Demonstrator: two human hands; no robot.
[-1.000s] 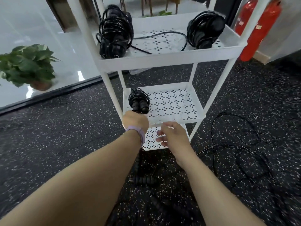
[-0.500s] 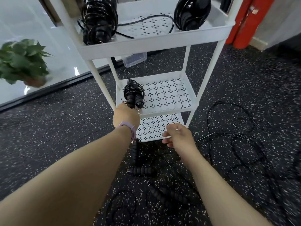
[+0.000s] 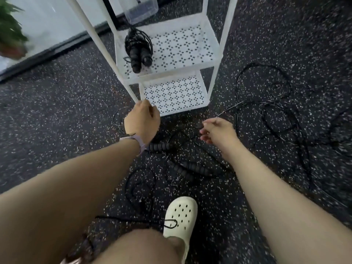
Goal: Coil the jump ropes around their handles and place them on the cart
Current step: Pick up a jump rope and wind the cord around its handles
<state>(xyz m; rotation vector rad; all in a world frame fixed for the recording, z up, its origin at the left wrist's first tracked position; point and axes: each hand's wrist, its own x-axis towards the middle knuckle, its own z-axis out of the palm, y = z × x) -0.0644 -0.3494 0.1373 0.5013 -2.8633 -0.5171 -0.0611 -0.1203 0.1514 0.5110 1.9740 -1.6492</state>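
Note:
A coiled black jump rope (image 3: pixel 138 50) lies on the middle shelf of the white cart (image 3: pixel 213 61), at its left side. Two loose ropes lie uncoiled on the speckled floor. One ribbed black handle (image 3: pixel 160 146) lies just under my left wrist, and a pair of handles (image 3: pixel 190 168) lies nearer to me. My left hand (image 3: pixel 142 121) hovers by the cart's front left foot with loosely curled fingers and nothing in it. My right hand (image 3: pixel 217 130) hangs with relaxed fingers above the tangled cords (image 3: pixel 266 111), apart from them.
The cart's bottom shelf (image 3: pixel 202 107) holds nothing. A clear plastic box (image 3: pixel 142 10) sits on the floor behind the cart. A potted plant (image 3: pixel 9 35) stands far left by a glass wall. My white clog (image 3: pixel 180 216) rests on a cord.
My left hand has let go of the coiled rope on the middle shelf and dropped toward the floor. My right hand has lowered too. The view has tilted down, so the top shelf is out of sight.

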